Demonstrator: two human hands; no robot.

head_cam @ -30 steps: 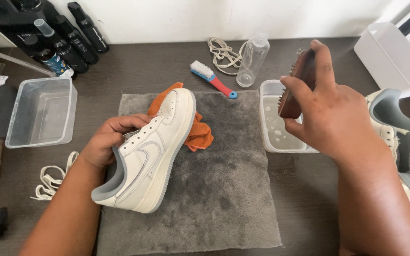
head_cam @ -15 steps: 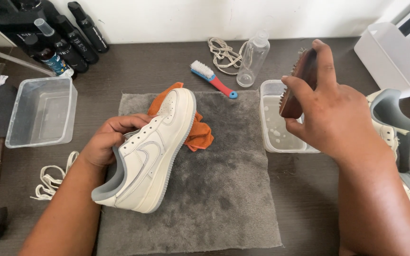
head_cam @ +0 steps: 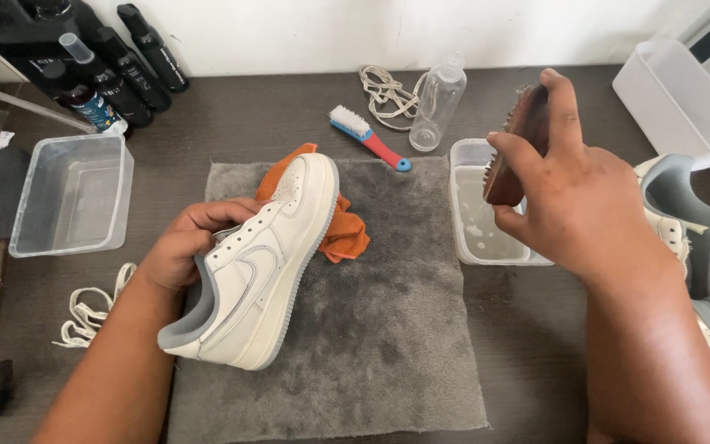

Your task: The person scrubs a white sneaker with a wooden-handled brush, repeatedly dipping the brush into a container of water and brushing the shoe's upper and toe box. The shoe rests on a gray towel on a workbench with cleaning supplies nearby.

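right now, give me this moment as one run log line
left hand: grips shoe on its side on grey mat | right hand: holds wooden brush above water tub | orange cloth: under shoe toe

We have a single view, from a camera worn on the head, looking steeply down and forward over the bench [head_cam: 289, 115] toward the white wall behind it. It sits close, so both forearms enter from the bottom edge and fill much of the frame.
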